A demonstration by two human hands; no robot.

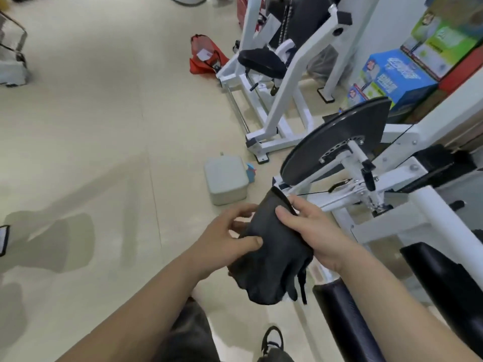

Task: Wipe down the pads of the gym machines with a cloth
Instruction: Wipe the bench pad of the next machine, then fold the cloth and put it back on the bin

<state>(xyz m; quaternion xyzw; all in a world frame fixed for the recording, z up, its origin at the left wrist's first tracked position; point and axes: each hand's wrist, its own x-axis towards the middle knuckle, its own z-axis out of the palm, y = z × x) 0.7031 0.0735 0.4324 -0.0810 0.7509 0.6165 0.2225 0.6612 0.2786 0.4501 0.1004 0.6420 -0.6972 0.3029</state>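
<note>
A black cloth [271, 254] hangs bunched between both hands in the middle of the view. My left hand [224, 241] pinches its left edge with thumb and curled fingers. My right hand [311, 228] grips its upper right side, thumb laid across the front. Just below and right of the cloth lies a black roller pad [345, 317] of the near white machine, with a larger black pad [449, 278] further right. A black seat pad [261, 62] sits on the white machine at the back.
A black weight plate [337, 142] on the near machine's white frame [407, 220] stands close behind my hands. A grey box [226, 180] and a red bag [206, 54] lie on the beige floor. Coloured cartons [400, 77] are stacked at the right. My shoe [273, 340] shows below.
</note>
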